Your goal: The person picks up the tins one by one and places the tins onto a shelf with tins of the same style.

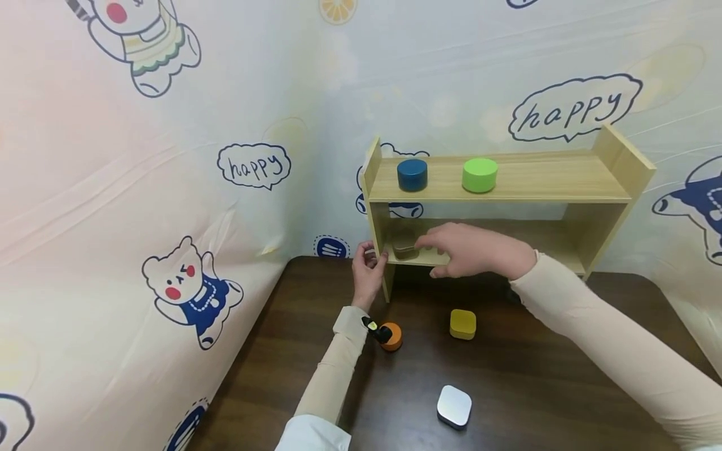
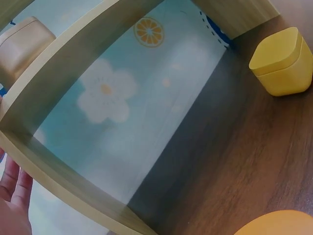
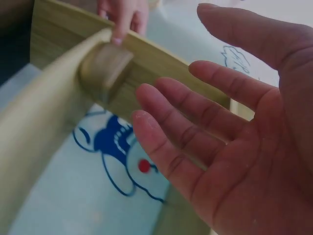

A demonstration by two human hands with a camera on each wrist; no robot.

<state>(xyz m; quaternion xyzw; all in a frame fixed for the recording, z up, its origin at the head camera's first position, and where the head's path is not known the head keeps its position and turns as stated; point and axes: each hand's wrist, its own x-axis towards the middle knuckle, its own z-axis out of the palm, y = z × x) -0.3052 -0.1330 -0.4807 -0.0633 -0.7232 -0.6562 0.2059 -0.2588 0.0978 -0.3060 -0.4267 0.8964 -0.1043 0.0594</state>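
Note:
A two-tier wooden shelf stands on the table. My left hand grips the edge of its left side panel, thumb at the front edge and fingers along the outer face. On the lower board, close to that panel, sits a gold-brown tin with rounded corners. My right hand is just right of this tin in front of the lower board, with nothing in it. In the right wrist view its fingers are spread and slightly bent, apart from the tin.
A blue round tin and a green round tin stand on the upper board. On the dark wooden table are a yellow square tin, a white square tin and an orange round tin beside my left wrist. Printed cloth hangs behind.

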